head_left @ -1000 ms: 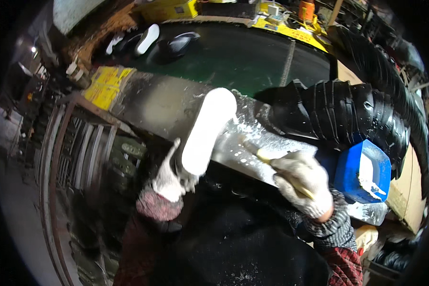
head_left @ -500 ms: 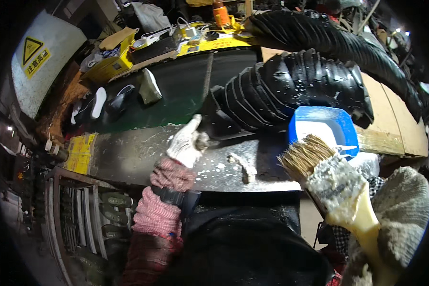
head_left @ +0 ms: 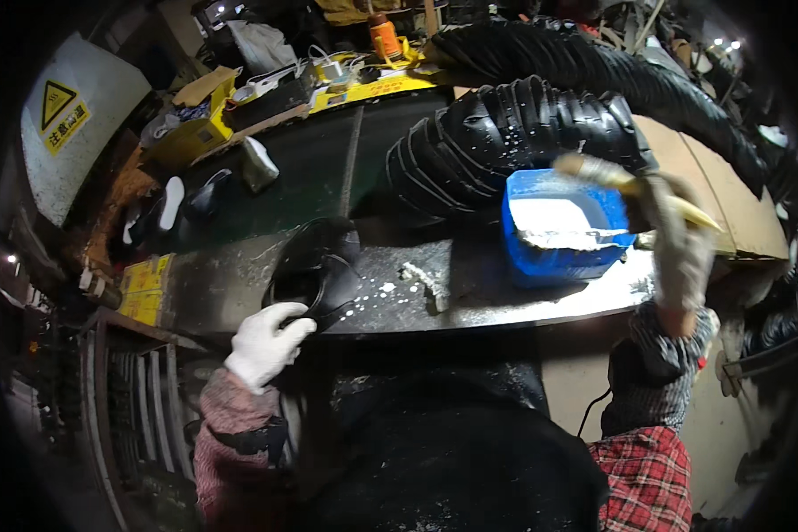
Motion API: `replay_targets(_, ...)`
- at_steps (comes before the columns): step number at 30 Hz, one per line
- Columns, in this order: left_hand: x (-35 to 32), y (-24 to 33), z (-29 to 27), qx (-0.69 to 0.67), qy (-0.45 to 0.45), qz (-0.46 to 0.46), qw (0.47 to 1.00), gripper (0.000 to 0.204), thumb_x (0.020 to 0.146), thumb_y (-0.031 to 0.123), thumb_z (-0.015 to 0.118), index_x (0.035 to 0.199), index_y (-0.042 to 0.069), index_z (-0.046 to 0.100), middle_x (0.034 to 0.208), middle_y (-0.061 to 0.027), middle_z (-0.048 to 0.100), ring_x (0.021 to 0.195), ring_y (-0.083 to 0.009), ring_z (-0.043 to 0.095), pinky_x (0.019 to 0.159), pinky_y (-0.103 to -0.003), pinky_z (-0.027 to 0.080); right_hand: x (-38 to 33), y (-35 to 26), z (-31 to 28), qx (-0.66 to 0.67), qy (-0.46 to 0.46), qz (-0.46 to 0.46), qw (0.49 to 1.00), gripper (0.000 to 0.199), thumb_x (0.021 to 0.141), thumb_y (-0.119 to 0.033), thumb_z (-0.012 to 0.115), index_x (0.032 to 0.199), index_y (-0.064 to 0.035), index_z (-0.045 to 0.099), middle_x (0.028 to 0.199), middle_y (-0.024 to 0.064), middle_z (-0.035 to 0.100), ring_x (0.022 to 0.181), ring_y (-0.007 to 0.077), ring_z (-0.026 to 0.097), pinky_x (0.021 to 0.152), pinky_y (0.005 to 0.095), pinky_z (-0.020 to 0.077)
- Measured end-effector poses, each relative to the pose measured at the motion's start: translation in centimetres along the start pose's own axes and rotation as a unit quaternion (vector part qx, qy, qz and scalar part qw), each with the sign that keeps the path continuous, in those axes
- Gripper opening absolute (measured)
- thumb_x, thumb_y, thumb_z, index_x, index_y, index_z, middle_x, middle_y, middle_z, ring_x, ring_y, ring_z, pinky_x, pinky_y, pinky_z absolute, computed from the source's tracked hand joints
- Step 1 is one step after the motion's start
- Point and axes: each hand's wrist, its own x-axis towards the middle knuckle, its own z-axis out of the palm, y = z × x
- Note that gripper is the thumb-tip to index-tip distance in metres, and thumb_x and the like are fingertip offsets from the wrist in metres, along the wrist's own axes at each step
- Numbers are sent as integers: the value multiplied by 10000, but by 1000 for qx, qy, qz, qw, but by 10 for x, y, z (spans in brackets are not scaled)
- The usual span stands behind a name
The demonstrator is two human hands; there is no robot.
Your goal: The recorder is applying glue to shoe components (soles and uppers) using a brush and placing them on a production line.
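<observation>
My left hand (head_left: pixel 270 344), in a white glove, pinches the near edge of a black, curved, glossy piece (head_left: pixel 335 282), which looks like a shoe upper. That piece rests on the bench's metal front strip. In a pale knitted glove, my right hand (head_left: pixel 683 244) is closed around a brush with a yellowish handle (head_left: pixel 696 213). Motion blurs this hand and the brush, raised at the right rim of a blue tub (head_left: pixel 550 266). White paste (head_left: pixel 554 222) fills part of the tub. Behind it lies a row of overlapping black pieces (head_left: pixel 505 124).
A crumpled whitish scrap (head_left: pixel 427 285) and white drips lie on the metal strip (head_left: pixel 381 306). Several shoes (head_left: pixel 259 164) stand on the dark belt at the left. Another long black row (head_left: pixel 585 75) curves behind. A slatted rack (head_left: pixel 151 399) stands below the bench at the left.
My left hand has drawn back toward me and now has a black piece from the row. My right hand has carried the brush from the near right up to the blue tub.
</observation>
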Motion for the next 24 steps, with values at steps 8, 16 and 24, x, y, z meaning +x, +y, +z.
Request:
replay_targets(8, 69, -28, -20, 355, 117, 236, 897, 594, 797, 315, 708, 1316, 81, 537, 1314, -176, 563, 1183, -357, 553, 1052, -411, 398, 12, 40, 38, -151, -119, 62, 979, 312, 860, -336, 698, 841, -25, 693, 686, 139, 652, 609, 215, 621, 619, 332, 491)
replay_targets(16, 47, -53, -18, -157, 115, 182, 964, 630, 853, 86, 706, 1390, -51, 406, 1390, -248, 473, 1295, -306, 475, 1081, -391, 397, -50, -2, 1, -139, -48, -49, 988, 107, 870, -78, 679, 895, 19, 641, 676, 67, 586, 594, 130, 563, 572, 251, 452)
replay_targets(24, 93, 6, 2, 291, 65, 127, 946, 528, 844, 361, 623, 1251, 35, 540, 1207, -204, 603, 1146, -366, 568, 980, -427, 453, -66, -57, 89, 75, -93, 16, 993, 208, 898, -32, 609, 1087, 56, 627, 1013, 127, 676, 906, 158, 645, 807, 269, 513)
